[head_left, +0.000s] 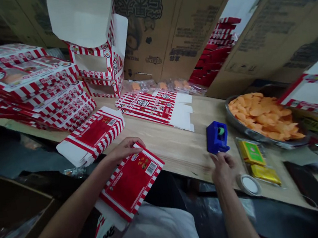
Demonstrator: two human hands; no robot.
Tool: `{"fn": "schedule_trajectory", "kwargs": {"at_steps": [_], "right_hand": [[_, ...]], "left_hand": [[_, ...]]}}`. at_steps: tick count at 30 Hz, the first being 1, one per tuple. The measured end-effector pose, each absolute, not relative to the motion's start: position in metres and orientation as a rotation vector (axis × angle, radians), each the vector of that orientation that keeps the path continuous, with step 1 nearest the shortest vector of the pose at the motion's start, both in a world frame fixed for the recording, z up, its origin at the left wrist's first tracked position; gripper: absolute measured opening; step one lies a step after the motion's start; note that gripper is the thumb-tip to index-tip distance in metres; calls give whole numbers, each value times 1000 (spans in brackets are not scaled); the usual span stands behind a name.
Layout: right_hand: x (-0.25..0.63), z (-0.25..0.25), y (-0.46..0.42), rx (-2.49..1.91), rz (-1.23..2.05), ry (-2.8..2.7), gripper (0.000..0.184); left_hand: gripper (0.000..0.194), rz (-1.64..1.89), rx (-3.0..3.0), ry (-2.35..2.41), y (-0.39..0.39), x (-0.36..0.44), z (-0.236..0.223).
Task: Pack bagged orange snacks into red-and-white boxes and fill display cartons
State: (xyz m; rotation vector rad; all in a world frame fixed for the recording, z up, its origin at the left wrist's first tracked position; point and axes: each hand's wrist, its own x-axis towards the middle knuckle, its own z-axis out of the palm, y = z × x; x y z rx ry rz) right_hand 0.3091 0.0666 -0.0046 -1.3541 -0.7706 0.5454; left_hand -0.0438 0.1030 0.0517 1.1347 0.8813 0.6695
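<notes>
My left hand (pixel 129 146) grips the upper edge of a red-and-white striped cardboard box (pixel 133 179), folded flat, with a barcode on its face; its white flap hangs over my lap. At the table's front edge, my right hand (pixel 223 167) has its thumb and fingers pinched together right at the front of a blue tape dispenser (pixel 214 139). A green roll core (pixel 221 130) shows inside the dispenser. Whatever lies between those fingertips is too small to make out.
Left stand piled striped boxes (pixel 25 82), a stack of flat cartons (pixel 96 133) and upright opened boxes (pixel 96 65). A striped carton (pixel 154 106) lies behind. Right are a metal bowl of orange pieces (pixel 261 115), yellow packets (pixel 258 160), a white-topped roll (pixel 249 185) and a dark phone-like slab (pixel 311 186).
</notes>
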Motion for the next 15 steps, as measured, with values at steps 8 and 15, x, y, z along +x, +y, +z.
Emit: {"fn": "schedule_trajectory", "kwargs": {"at_steps": [8, 15], "right_hand": [[205, 70, 81, -936, 1486, -1991, 10], [182, 59, 80, -1069, 1063, -2359, 20]], "left_hand": [[29, 414, 1266, 705, 103, -27, 48], [30, 517, 1424, 633, 99, -21, 47]]}}
